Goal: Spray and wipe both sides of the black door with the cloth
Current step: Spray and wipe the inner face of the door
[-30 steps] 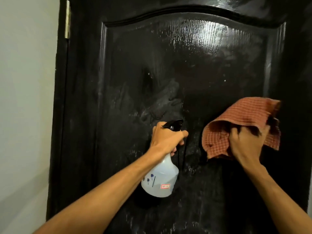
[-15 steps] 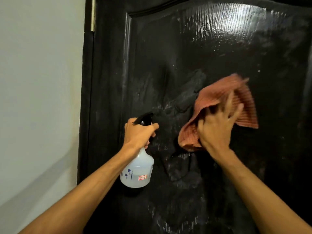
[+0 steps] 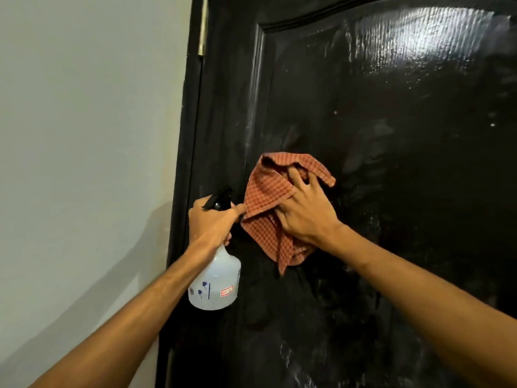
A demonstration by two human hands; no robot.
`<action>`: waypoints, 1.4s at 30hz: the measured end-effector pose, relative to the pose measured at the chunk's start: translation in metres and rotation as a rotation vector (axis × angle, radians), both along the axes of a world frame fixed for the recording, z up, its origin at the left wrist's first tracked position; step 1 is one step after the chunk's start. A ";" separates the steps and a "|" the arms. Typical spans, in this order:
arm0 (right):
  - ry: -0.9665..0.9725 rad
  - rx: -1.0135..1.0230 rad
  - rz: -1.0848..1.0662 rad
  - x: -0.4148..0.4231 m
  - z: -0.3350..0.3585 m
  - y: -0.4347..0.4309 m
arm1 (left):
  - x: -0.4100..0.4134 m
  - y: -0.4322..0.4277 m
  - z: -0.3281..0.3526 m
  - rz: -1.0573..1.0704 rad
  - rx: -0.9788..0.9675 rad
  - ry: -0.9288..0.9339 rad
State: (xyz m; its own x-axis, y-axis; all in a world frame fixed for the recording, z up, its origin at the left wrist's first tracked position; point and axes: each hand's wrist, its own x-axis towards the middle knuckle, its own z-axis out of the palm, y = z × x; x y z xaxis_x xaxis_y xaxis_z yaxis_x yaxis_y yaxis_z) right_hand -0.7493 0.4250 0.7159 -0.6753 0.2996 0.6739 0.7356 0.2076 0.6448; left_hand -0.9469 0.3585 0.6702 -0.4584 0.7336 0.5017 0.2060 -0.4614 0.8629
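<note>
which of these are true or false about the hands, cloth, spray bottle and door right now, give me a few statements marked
1. The left hand grips the spray bottle by its neck. True.
2. The cloth is plain blue. False: it is a reddish-orange checked cloth.
3. The right hand presses the cloth against the black door. True.
4. The spray bottle is lying on the floor. False: it is held up beside the cloth, in front of the door.
5. A hinge shows at the door's left edge, next to the wall. True.
</note>
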 end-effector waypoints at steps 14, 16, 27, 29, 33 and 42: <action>-0.104 -0.096 0.107 -0.039 -0.101 0.018 | -0.044 -0.011 -0.035 0.009 -0.052 -0.011; 0.005 -0.040 0.093 -0.026 -0.066 0.016 | -0.039 -0.014 -0.039 -0.016 -0.054 -0.010; 0.074 -0.145 0.072 0.017 -0.142 -0.001 | 0.000 -0.025 -0.062 -0.121 -0.082 -0.028; 0.235 -0.037 -0.020 0.049 -0.101 -0.011 | 0.023 -0.027 -0.064 -0.180 -0.094 0.007; 0.574 0.078 -0.161 0.081 -0.074 -0.024 | 0.053 -0.026 -0.068 -0.233 -0.103 0.024; 0.583 -0.005 -0.252 0.179 -0.114 -0.049 | 0.158 -0.030 -0.073 -0.334 -0.048 0.151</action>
